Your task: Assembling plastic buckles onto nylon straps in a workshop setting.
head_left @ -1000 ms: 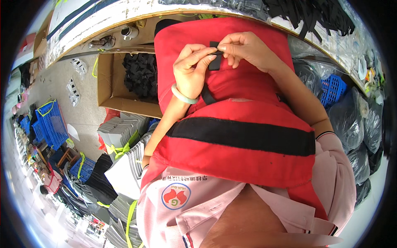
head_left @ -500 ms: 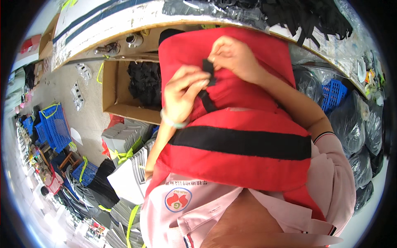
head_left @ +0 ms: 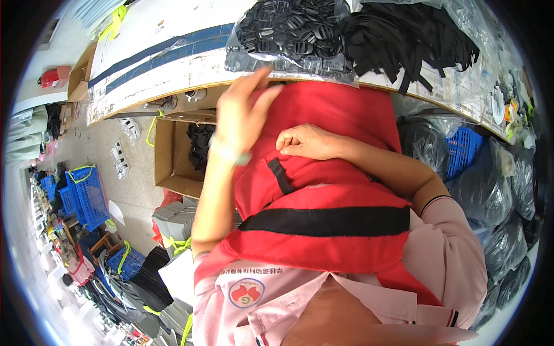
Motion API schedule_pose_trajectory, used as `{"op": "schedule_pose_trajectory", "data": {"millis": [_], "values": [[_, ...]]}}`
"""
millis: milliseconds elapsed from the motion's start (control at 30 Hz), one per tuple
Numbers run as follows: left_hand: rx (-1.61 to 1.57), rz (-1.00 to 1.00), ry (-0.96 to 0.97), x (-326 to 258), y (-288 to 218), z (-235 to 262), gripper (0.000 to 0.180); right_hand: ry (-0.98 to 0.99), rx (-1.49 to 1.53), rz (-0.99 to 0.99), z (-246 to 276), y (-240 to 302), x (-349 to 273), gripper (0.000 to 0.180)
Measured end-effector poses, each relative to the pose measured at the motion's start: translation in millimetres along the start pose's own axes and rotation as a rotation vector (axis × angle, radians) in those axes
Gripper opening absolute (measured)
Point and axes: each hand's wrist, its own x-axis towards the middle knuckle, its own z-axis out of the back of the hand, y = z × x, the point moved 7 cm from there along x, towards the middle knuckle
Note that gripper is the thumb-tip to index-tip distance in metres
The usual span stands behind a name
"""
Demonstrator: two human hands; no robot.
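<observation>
My left hand [head_left: 239,112] is raised over the upper left of the red apron [head_left: 340,106], its fingers apart with nothing visible in them. Just beyond its fingertips, a clear plastic bag of black plastic buckles [head_left: 288,34] lies at the table's edge. My right hand [head_left: 309,142] rests on the apron over my lap, fingers curled in; whether they hold anything is hidden. Beside the buckles is a loose pile of black webbing straps [head_left: 398,43]. An open cardboard box [head_left: 167,164] with black pieces [head_left: 200,144] inside stands to the left of my lap.
The white worktable [head_left: 144,72] with blue stripes spans the far side. Blue plastic baskets [head_left: 88,199] and stacked grey sheets [head_left: 173,216] stand at the left. Filled dark plastic bags [head_left: 485,190] and a blue crate [head_left: 463,151] crowd the right.
The small black strap piece between both hands is out of sight now. My left hand has moved up and left toward the table; my right hand has dropped lower on the apron.
</observation>
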Motion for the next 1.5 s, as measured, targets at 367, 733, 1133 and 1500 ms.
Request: {"op": "schedule_pose_trajectory", "data": {"millis": [367, 733, 1133, 1500], "values": [[0.433, -0.143, 0.057, 136, 28, -107, 0.046, -0.091, 0.045, 0.003, 23, -20, -11, 0.016], [-0.839, 0.443, -0.078, 177, 87, -70, 0.013, -0.092, 0.018, 0.014, 25, -12, -7, 0.013], [-2.221, 0.764, 0.589, -1, -2, -106, 0.019, -0.685, 0.237, 0.331, 132, 49, -45, 0.023], [-2.254, 0.977, 0.195, -104, 47, -130, 0.046, -0.509, 0.302, 0.183, 83, 19, -49, 0.019]]}}
